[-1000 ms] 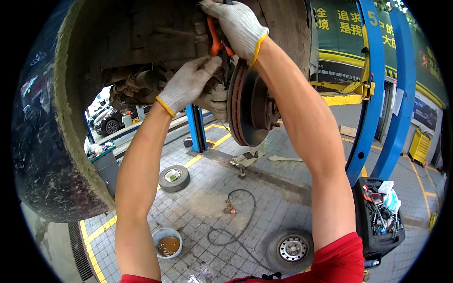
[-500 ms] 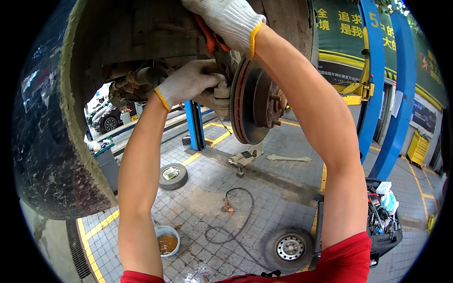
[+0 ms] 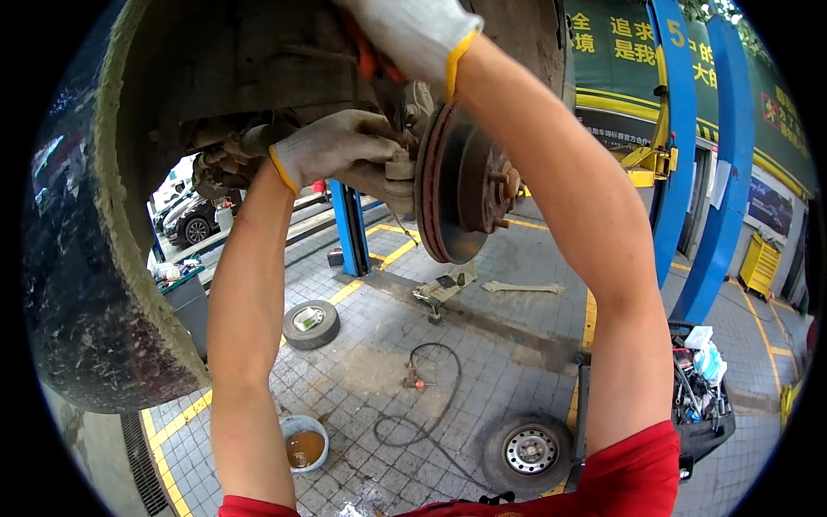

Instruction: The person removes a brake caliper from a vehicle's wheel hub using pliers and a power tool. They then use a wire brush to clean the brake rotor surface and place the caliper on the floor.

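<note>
Right hand (image 3: 413, 34) at twelve o'clock, on an orange-handled tool (image 3: 369, 62)

Its fingers, mostly hidden, look wrapped around the tool. At eleven, the left hand (image 3: 332, 148) curls its fingers beside a rusty joint (image 3: 400, 169); whether they pinch anything, I cannot tell. The brake disc (image 3: 441, 196) stands at one o'clock, mounted. Work seems midway: the hub carries no wheel, the tool is in use, and what remains at its tip is unclear. Farther, at five, a loose wheel (image 3: 530, 451) lies on the floor.

Grey tiled floor (image 3: 517, 379): two wheels (image 3: 530, 451), pale-blue bucket (image 3: 296, 423), looped black hose (image 3: 459, 379).
</note>
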